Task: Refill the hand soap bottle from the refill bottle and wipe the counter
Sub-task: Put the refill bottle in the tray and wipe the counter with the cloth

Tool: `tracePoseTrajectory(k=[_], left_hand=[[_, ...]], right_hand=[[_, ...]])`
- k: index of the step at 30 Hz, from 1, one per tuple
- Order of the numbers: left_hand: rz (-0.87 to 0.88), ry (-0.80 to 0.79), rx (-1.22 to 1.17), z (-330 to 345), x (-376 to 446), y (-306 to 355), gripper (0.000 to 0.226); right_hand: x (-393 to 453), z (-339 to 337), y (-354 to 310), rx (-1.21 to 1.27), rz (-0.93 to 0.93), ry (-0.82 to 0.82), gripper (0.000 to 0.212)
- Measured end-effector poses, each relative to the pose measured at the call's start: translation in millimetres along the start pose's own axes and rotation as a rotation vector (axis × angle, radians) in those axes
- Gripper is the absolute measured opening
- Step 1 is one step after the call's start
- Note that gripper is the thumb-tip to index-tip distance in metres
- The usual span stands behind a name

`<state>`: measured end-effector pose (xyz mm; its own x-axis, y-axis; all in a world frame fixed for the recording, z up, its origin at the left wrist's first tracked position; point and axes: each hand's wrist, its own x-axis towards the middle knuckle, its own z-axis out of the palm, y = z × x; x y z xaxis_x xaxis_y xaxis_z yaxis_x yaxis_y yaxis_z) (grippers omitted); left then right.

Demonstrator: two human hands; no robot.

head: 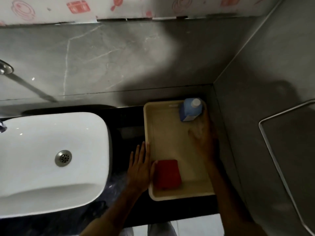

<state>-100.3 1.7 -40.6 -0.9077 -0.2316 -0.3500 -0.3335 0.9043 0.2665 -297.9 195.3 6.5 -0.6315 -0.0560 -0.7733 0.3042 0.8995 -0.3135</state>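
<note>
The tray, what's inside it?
The cream tray holds a blue bottle with a white cap in its far corner and a red cloth near the front. The right hand reaches in, blurred, hiding whatever lies beneath it.

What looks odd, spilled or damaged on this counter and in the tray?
No spill shows. The blue bottle stands upright in the far right corner of the cream tray, and the red block lies near its front. The one flaw is the patterned wall covering, whose lower edge is torn and ragged.
</note>
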Motion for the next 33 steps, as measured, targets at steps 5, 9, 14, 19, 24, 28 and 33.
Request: tracePoseTrajectory(k=[5, 9, 14, 19, 24, 28, 33], left_hand=[[-0.023, -0.003, -0.019, -1, 0, -5, 0.067], [-0.007, 0.013, -0.044, -2, -2, -14, 0.064], [0.004, 0.009, -0.068, -2, -2, -16, 0.062], [0.033, 0.056, -0.098, 0, -12, -15, 0.061], [0.053, 0.120, -0.096, -1, -51, -28, 0.062], [0.079, 0.138, -0.145, 4, -104, -55, 0.063], [0.104, 0.098, -0.164, 25, -188, -131, 0.063]], right_hand=[[-88, 136, 49, -0.226, -0.597, 0.260, 0.072], [-76, 158, 54, -0.461, -0.533, 0.152, 0.095], [-66, 161, 54, -0.473, -0.551, 0.174, 0.091], [-67, 159, 60, -0.455, -0.596, 0.259, 0.068], [-88, 159, 52, -0.112, -0.561, 0.383, 0.057], [-130, 170, 38, 0.166, -0.562, 0.397, 0.060], [-179, 248, 17, -0.040, -0.696, 0.432, 0.061]])
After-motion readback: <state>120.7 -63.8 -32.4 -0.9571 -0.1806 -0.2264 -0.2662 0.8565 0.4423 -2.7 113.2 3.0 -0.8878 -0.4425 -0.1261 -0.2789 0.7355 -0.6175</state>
